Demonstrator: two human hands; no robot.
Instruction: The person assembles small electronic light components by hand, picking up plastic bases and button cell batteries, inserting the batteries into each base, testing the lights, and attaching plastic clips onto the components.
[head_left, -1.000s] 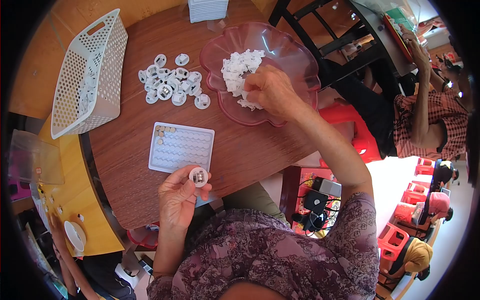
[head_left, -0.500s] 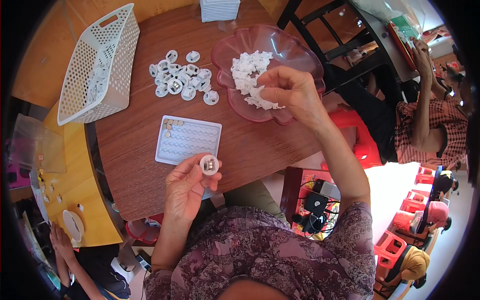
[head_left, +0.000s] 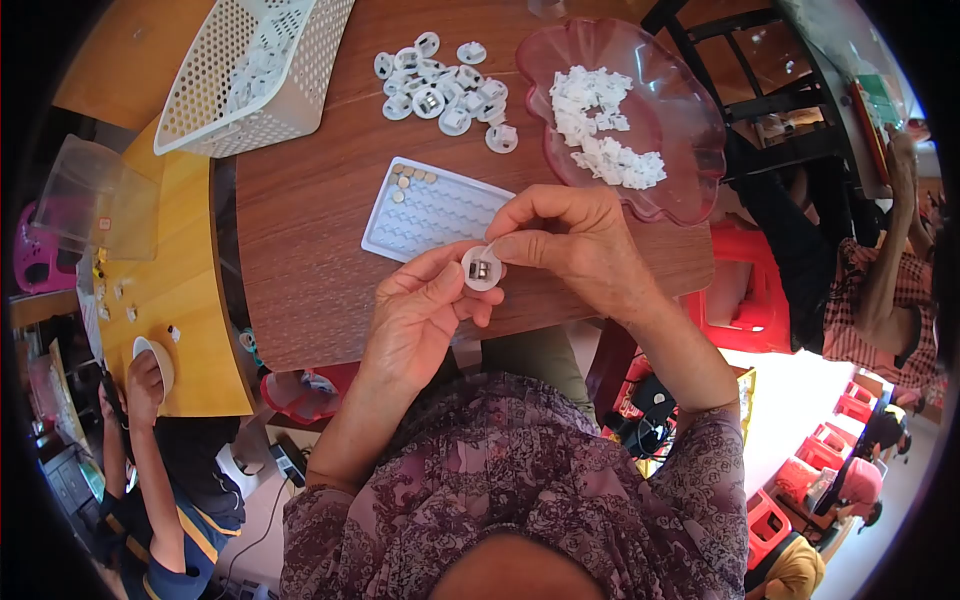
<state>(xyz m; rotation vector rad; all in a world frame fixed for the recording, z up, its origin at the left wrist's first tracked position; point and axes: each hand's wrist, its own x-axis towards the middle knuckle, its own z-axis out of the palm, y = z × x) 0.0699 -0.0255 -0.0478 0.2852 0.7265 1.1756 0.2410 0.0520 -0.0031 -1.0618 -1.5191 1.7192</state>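
My left hand (head_left: 412,315) holds a small round white plastic part (head_left: 482,270) between thumb and fingers, with shiny metal pieces in its middle. My right hand (head_left: 585,250) is closed in a pinch at the upper right rim of this part; anything between its fingertips is too small to make out. Just beyond my hands lies a white tray (head_left: 377,215) of shallow pockets, with several coin-like discs (head_left: 402,183) at its upper left. A pink scalloped bowl (head_left: 690,120) holds small white pieces (head_left: 590,100), and a pile of similar round white parts (head_left: 455,95) is on the table.
A white perforated basket (head_left: 290,110) with white pieces stands at the table's far left. On the yellow table (head_left: 205,340) at left, another person's hand (head_left: 147,385) grips a white bowl (head_left: 160,362). Red stools (head_left: 745,300) and a seated person in checks (head_left: 870,310) are at right.
My right hand has left the pink bowl and come to the round part in my left hand. The view has shifted. At left, the other person has taken hold of the white bowl.
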